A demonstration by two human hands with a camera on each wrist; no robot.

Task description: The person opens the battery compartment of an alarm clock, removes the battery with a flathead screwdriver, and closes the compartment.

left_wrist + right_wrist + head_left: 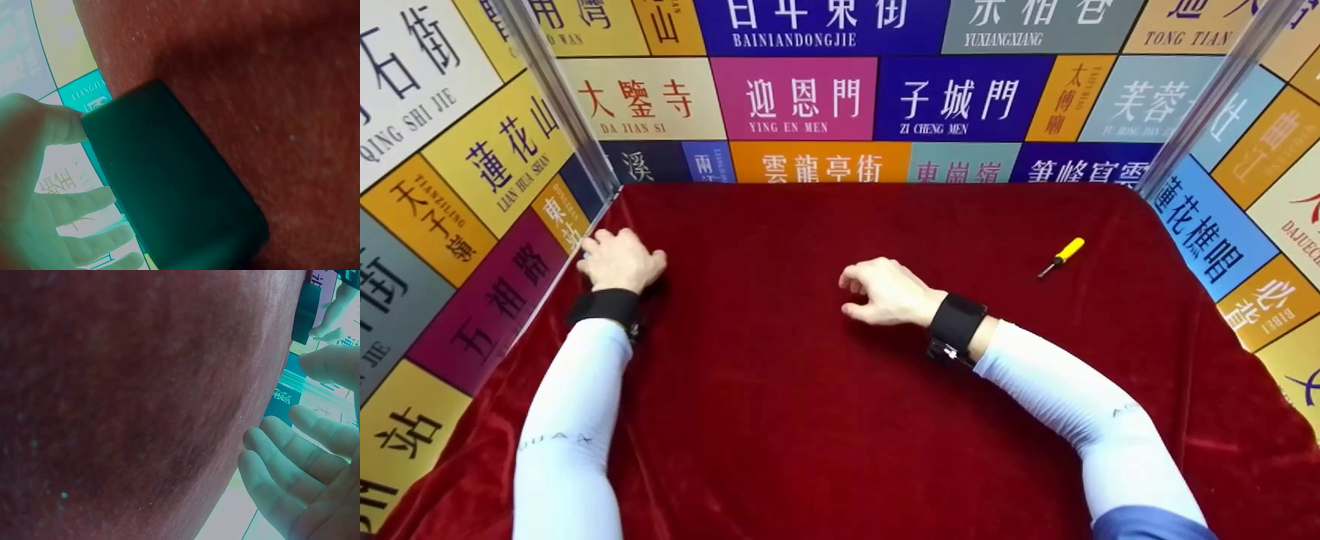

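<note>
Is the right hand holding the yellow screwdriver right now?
No, in the head view the yellow screwdriver lies on the red cloth, well apart from the right hand.

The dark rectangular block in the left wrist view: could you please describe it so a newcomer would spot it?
Start from the deep-red velvet cloth on the right, then find the bare left hand at the left edge. Between them is the dark rectangular block, set apart from the printed sign panels by its plain, near-black face.

Smooth matt box (pixel 174 180), velvety cloth (pixel 765 390)
</note>
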